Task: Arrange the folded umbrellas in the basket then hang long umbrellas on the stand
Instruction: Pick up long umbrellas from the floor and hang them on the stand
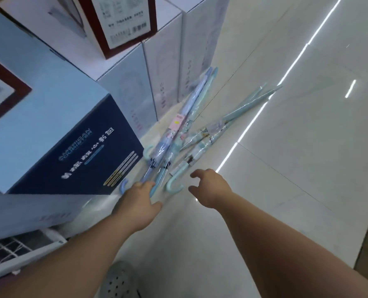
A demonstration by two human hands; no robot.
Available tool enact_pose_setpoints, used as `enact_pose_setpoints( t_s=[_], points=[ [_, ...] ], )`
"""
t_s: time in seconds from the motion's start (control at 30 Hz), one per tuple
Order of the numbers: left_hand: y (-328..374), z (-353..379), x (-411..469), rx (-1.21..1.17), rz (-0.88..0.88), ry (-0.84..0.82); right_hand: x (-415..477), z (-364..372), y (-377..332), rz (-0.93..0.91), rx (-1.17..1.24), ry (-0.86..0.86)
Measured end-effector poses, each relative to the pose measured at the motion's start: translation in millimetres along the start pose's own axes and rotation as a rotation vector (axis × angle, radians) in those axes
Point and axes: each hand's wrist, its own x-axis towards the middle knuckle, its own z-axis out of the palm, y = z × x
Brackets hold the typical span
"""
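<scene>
1. Left hand (140, 198): fingers hidden past the knuckles, state unclear, at the handles.
2. Right hand (209, 188): fingers spread, empty.
3. Long umbrellas (178, 134): on floor (286, 168), handles nearest, tips pointing away, beside boxes (75, 151).

Your left hand (141, 197) reaches down to the long umbrellas (176, 134) lying in a loose heap on the pale tiled floor (286, 168), its fingers (145, 184) over a blue curved handle at the near end of the heap; whether they grip it is unclear. Your right hand (209, 188) hovers just beside a mint-green hooked handle (173, 186), fingers spread and curled, touching nothing. The umbrellas are pastel blue and green, in clear wrapping, tips pointing away from you. They lie against the foot of a row of white boxes (163, 67). A dark blue box (82, 151) stands to your left, near the handles.
</scene>
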Motion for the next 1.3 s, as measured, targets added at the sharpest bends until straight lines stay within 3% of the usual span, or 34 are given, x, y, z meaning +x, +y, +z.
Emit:
enact_pose_setpoints(
  t_s=[0.37,0.57,0.73,0.87,1.03,1.3],
  points=[
    [10.7,17.3,61.0,-0.069,-0.078,-0.046,71.1,9.0,2.9,-0.036,-0.025,-0.061],
    [14.0,34.1,135.4,-0.113,-0.162,0.008,158.3,9.3,8.7,-0.207,-0.151,-0.022],
    [0.9,50.1,172.4,-0.123,-0.222,-0.074,204.0,22.3,-1.8,-0.344,-0.305,-0.048],
    [-12.0,70.5,190.3,-0.167,-0.247,-0.095,229.2,34.7,1.3,-0.391,-0.317,0.053],
    [-11.4,90.9,201.1,-0.271,-0.275,0.008,243.5,40.9,11.1,-0.503,-0.442,0.23],
    [13.9,59.5,156.4,-0.441,-0.202,0.154,221.9,3.3,8.0,-0.576,-0.477,0.299]
  ],
)
